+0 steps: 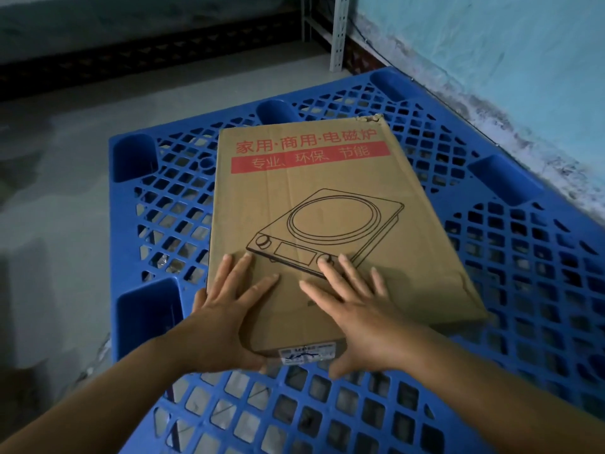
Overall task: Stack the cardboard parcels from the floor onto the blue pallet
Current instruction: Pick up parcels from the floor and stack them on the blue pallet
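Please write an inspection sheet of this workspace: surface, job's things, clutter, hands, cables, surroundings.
Surface: blue plastic lattice pallet lying on a grey concrete floor.
Job's things: one flat brown cardboard parcel with red print and a cooker drawing lies on the pallet; its far corner is torn.
Clutter: nothing seen.
Hands: left hand and right hand rest flat on the parcel's near end, fingers straight.
Cables: thin dark cable along the wall.
Surroundings: stained pale blue wall; white perforated metal rack post.

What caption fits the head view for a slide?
Both hands, left hand and right hand, press flat on a cardboard box on the blue pallet.
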A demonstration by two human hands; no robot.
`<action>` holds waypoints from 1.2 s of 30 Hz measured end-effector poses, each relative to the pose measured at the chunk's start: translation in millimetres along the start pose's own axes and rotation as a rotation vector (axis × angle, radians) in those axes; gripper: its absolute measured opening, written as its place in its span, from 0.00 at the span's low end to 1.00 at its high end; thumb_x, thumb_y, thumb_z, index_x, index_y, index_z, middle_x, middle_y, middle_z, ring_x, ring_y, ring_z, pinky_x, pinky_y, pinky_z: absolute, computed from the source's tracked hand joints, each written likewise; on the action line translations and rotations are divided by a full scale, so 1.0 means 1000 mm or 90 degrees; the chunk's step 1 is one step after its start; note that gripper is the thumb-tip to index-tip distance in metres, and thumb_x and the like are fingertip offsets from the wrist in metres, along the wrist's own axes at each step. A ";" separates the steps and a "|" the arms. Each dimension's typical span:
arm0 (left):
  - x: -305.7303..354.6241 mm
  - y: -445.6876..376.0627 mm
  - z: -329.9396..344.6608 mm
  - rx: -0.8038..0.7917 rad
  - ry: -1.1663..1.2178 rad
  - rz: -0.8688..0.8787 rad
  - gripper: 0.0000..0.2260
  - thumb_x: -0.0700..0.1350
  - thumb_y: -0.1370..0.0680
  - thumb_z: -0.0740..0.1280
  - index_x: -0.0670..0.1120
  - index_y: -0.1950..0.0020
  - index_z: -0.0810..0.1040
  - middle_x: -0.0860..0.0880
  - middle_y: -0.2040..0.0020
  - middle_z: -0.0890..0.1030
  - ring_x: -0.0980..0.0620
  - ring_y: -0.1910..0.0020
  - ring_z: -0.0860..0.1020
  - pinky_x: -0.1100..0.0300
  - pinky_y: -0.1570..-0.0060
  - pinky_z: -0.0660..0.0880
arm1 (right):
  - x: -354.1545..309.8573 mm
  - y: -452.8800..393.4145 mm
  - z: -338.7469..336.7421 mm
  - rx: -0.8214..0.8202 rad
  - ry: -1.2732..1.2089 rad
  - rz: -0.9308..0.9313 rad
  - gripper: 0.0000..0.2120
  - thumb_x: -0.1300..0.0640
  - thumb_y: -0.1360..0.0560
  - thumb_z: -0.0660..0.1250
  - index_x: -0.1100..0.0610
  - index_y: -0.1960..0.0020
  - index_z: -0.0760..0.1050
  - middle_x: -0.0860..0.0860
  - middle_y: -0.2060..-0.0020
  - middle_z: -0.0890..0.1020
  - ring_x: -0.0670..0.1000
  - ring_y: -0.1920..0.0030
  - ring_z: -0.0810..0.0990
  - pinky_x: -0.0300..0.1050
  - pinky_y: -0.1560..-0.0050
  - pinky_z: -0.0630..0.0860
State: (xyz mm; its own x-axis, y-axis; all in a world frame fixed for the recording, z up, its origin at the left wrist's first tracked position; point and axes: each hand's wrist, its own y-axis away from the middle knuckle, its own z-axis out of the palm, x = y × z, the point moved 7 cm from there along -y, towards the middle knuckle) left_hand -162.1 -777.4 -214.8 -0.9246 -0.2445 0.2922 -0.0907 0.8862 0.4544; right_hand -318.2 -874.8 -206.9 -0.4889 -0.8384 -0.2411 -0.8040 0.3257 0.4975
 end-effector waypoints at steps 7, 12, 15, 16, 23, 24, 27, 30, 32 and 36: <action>0.016 -0.028 -0.010 0.064 0.027 -0.008 0.50 0.74 0.37 0.66 0.65 0.25 0.39 0.58 0.28 0.23 0.52 0.31 0.21 0.37 0.28 0.41 | 0.034 -0.009 -0.018 0.034 -0.009 0.070 0.51 0.50 0.28 0.71 0.37 0.26 0.32 0.44 0.29 0.25 0.52 0.29 0.23 0.65 0.29 0.34; 0.037 -0.064 -0.025 0.075 0.032 -0.011 0.49 0.71 0.35 0.68 0.62 0.23 0.42 0.56 0.26 0.27 0.50 0.30 0.23 0.37 0.29 0.41 | 0.071 -0.016 -0.031 0.074 -0.001 0.125 0.50 0.61 0.26 0.68 0.36 0.26 0.33 0.44 0.27 0.27 0.54 0.26 0.27 0.67 0.30 0.37; 0.047 -0.085 -0.035 0.070 0.040 -0.016 0.48 0.68 0.33 0.69 0.61 0.23 0.43 0.55 0.24 0.29 0.49 0.28 0.25 0.37 0.28 0.42 | 0.091 -0.020 -0.042 0.098 -0.008 0.152 0.48 0.62 0.26 0.67 0.36 0.25 0.36 0.45 0.26 0.29 0.54 0.26 0.29 0.67 0.30 0.37; 0.050 -0.093 -0.037 0.071 0.039 -0.020 0.48 0.67 0.33 0.69 0.61 0.23 0.43 0.55 0.24 0.29 0.48 0.27 0.26 0.37 0.28 0.42 | 0.098 -0.022 -0.045 0.106 -0.009 0.160 0.48 0.63 0.26 0.67 0.35 0.25 0.37 0.44 0.25 0.30 0.54 0.25 0.29 0.67 0.30 0.37; 0.070 -0.139 -0.056 0.081 0.027 -0.035 0.48 0.65 0.32 0.70 0.59 0.22 0.44 0.52 0.23 0.32 0.45 0.26 0.29 0.38 0.28 0.46 | 0.141 -0.029 -0.068 0.124 -0.026 0.196 0.47 0.66 0.27 0.66 0.34 0.25 0.41 0.43 0.24 0.35 0.52 0.24 0.33 0.68 0.30 0.39; 0.073 -0.144 -0.058 0.081 0.028 -0.036 0.48 0.65 0.32 0.70 0.59 0.22 0.44 0.52 0.23 0.32 0.45 0.26 0.29 0.38 0.28 0.46 | 0.147 -0.030 -0.071 0.124 -0.030 0.197 0.47 0.66 0.27 0.66 0.34 0.25 0.42 0.43 0.24 0.36 0.52 0.24 0.34 0.68 0.30 0.39; 0.079 -0.158 -0.063 0.079 0.031 -0.039 0.48 0.65 0.32 0.70 0.59 0.22 0.44 0.52 0.23 0.33 0.44 0.26 0.29 0.36 0.28 0.45 | 0.161 -0.034 -0.078 0.124 -0.034 0.196 0.47 0.65 0.27 0.67 0.33 0.25 0.44 0.42 0.23 0.37 0.52 0.24 0.34 0.68 0.30 0.39; 0.085 -0.169 -0.068 0.080 0.023 -0.044 0.48 0.65 0.32 0.70 0.58 0.22 0.44 0.50 0.22 0.33 0.43 0.25 0.30 0.37 0.28 0.45 | 0.174 -0.037 -0.084 0.122 -0.049 0.200 0.47 0.66 0.27 0.68 0.32 0.26 0.45 0.41 0.23 0.38 0.51 0.24 0.35 0.68 0.30 0.38; 0.088 -0.176 -0.071 0.082 0.026 -0.049 0.48 0.65 0.31 0.69 0.57 0.22 0.44 0.50 0.22 0.33 0.43 0.25 0.30 0.36 0.28 0.45 | 0.181 -0.040 -0.089 0.123 -0.051 0.206 0.47 0.66 0.28 0.68 0.31 0.26 0.45 0.40 0.23 0.38 0.50 0.24 0.35 0.67 0.30 0.38; 0.094 -0.189 -0.074 0.084 0.039 -0.056 0.48 0.65 0.31 0.70 0.57 0.22 0.43 0.49 0.22 0.33 0.43 0.26 0.30 0.35 0.29 0.45 | 0.194 -0.044 -0.096 0.115 -0.064 0.223 0.50 0.68 0.30 0.68 0.30 0.27 0.46 0.40 0.24 0.39 0.50 0.24 0.35 0.67 0.29 0.37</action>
State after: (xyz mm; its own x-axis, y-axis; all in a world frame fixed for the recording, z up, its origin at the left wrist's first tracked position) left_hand -205.0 -996.7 -210.8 -0.8868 -0.3439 0.3089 -0.2223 0.9031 0.3674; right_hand -345.0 -1093.6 -195.9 -0.7668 -0.6196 -0.1675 -0.6255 0.6628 0.4116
